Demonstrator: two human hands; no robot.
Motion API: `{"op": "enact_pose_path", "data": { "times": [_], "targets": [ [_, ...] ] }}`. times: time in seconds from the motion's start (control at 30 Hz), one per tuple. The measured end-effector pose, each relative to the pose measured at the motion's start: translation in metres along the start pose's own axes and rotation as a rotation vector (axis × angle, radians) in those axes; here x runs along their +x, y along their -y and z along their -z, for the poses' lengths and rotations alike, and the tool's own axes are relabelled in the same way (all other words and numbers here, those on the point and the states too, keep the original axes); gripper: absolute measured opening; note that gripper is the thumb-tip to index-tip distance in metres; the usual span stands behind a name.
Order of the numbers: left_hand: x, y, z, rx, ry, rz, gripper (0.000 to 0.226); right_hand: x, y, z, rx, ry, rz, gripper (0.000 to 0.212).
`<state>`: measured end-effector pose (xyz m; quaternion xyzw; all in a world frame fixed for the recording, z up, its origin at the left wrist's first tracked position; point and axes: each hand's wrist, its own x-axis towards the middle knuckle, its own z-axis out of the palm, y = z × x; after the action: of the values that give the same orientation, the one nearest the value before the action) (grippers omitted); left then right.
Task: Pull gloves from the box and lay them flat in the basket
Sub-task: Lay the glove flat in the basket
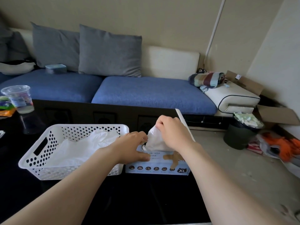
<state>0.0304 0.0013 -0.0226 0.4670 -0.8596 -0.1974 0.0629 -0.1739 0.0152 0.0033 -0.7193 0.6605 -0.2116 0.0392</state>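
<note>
Head-worn view, forward and down, close over the black table point(138, 194).

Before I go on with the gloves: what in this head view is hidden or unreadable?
All in the head view:
1. Opening of the glove box: covered by the left hand, the right hand and the glove it pinches; remaining stock unseen.
2. Count of gloves in the basket: white folds merge.
3. Basket's near right corner: behind the left forearm.
4. Small print on the box: too small, partly under left-hand fingers.
</note>
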Motion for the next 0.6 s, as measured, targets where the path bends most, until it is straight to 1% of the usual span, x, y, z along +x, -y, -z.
{"op": "enact_pose_path", "data": {
  "times": [0.1, 0.17, 0.23, 0.27, 0.3, 0.33, 0.37, 0.47, 0.6],
  "targets": [
    [0.000, 0.000, 0.000, 0.017, -0.006, 0.004, 0.042, 0.002, 0.001, -0.002, 0.065, -0.081, -0.013, 0.018],
    [-0.001, -0.001, 0.000, 0.022, 0.007, 0.005, 0.039, 0.001, 0.003, -0.002, 0.093, -0.086, -0.031, 0.021],
    [-0.002, -0.001, -0.001, 0.024, 0.020, -0.004, 0.029, -0.001, 0.004, -0.002, 0.116, -0.090, -0.066, 0.022],
    [-0.002, -0.001, -0.001, 0.035, 0.034, -0.006, 0.035, -0.001, 0.005, -0.002, 0.129, -0.106, -0.086, 0.023],
    [-0.002, -0.002, -0.001, 0.039, 0.041, -0.008, 0.048, 0.000, 0.005, -0.001, 0.142, -0.130, -0.109, 0.023],
    [-0.002, -0.002, -0.001, 0.046, 0.046, 0.001, 0.056, 0.001, 0.006, 0.001, 0.157, -0.159, -0.135, 0.024],
    [-0.002, -0.003, 0.000, 0.050, 0.044, 0.004, 0.058, 0.002, 0.006, 0.002, 0.175, -0.190, -0.163, 0.024],
    [-0.001, -0.004, 0.000, 0.057, 0.067, 0.008, 0.056, 0.001, 0.007, 0.004, 0.232, -0.259, -0.236, 0.025],
    [-0.002, -0.007, 0.000, 0.078, 0.104, 0.013, 0.049, 0.000, 0.013, 0.007, 0.204, -0.334, -0.212, 0.024]
  ]
}}
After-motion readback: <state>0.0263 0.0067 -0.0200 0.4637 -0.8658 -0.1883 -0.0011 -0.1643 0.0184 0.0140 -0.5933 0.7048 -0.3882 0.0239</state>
